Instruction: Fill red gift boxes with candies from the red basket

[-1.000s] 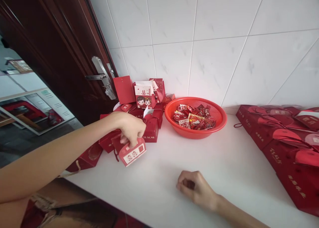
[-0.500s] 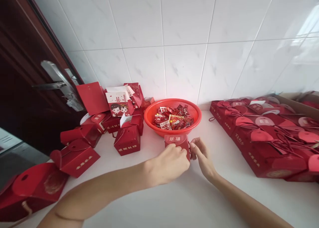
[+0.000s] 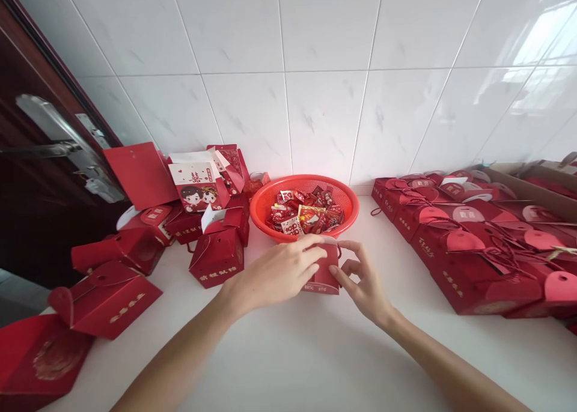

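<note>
A small red gift box (image 3: 325, 274) stands on the white tabletop, just in front of a red plastic basket (image 3: 258, 217). My left hand (image 3: 282, 271) reaches over its top from the left, fingers bent round the upper flap and covering much of the box. On the other side, my right hand (image 3: 365, 280) grips the box's right edge between thumb and index finger. A dark red cord (image 3: 339, 251) shows at that edge by the right fingertips. Wrapped sweets (image 3: 311, 217) in red, white and gold packets lie inside the basket.
Several folded red boxes (image 3: 115, 298) stand along the left, near a dark door with a metal handle (image 3: 58, 148). A white printed carton (image 3: 198, 184) sits among them. Rows of corded red boxes (image 3: 473, 262) fill the right, beside a cardboard box (image 3: 505, 175). White tiles back the table.
The box's lettered flap, earlier at the top, now shows low on the near side. My left hand has shifted up over the top, and my right thumb has come onto the box's edge.
</note>
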A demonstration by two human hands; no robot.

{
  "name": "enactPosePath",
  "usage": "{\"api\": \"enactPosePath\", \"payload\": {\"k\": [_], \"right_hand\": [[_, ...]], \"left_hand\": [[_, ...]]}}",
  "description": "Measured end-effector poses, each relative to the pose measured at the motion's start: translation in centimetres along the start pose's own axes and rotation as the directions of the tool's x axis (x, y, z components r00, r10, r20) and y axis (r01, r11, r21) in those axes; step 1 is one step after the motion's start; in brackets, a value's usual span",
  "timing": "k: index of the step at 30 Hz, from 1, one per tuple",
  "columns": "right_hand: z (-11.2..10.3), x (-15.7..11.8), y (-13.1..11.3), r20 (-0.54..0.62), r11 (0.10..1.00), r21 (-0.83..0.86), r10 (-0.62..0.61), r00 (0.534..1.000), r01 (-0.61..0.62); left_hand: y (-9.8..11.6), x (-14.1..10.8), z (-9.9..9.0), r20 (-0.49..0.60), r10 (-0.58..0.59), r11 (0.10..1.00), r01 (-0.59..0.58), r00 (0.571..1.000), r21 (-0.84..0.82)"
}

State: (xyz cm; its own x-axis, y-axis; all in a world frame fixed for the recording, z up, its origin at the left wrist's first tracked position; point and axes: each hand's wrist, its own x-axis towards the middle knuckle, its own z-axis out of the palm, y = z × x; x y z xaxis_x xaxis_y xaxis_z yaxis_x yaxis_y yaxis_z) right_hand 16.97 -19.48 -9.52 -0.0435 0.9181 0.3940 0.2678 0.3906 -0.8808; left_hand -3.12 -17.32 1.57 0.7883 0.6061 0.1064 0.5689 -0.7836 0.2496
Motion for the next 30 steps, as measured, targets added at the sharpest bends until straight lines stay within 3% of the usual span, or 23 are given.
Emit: {"api": "enactPosePath", "payload": {"k": [4, 9, 15, 19, 26, 30], "right_hand": [[0.1, -0.1, 0.1, 0.049, 0.991, -0.062, -0.115, 0.992, 0.118], [-0.1, -0.3, -1.0, 0.239, 0.908, -0.280, -0.248, 0.939, 0.312], [-0.6, -0.2, -2.9, 0.385, 0.816, -0.476, -0.142, 0.912, 0.328], [-0.7, -0.4, -3.1, 0.360, 0.815, -0.479, -0.156, 0.920, 0.326], [-0.9, -0.4, -2.4, 0.108, 0.889, -0.337, -0.292, 0.950, 0.311], [-0.9, -0.5, -2.2, 0.081, 0.914, -0.257, -0.303, 0.950, 0.314]], "left_hand": [[-0.6, -0.1, -0.3, 0.092, -0.103, 0.991, 0.110, 0.990, -0.072], [-1.1, 0.1, 0.0, 0.089, -0.095, 0.992, 0.102, 0.991, -0.071], [-1.4, 0.5, 0.6, 0.080, -0.080, 0.995, 0.084, 0.994, -0.049], [-1.5, 0.5, 0.7, 0.068, -0.060, 0.997, 0.063, 0.996, -0.043], [-1.9, 0.2, 0.5, 0.086, -0.095, 0.992, 0.102, 0.992, -0.075], [-1.7, 0.3, 1.0, 0.046, -0.101, 0.994, 0.103, 0.994, -0.046]]}}
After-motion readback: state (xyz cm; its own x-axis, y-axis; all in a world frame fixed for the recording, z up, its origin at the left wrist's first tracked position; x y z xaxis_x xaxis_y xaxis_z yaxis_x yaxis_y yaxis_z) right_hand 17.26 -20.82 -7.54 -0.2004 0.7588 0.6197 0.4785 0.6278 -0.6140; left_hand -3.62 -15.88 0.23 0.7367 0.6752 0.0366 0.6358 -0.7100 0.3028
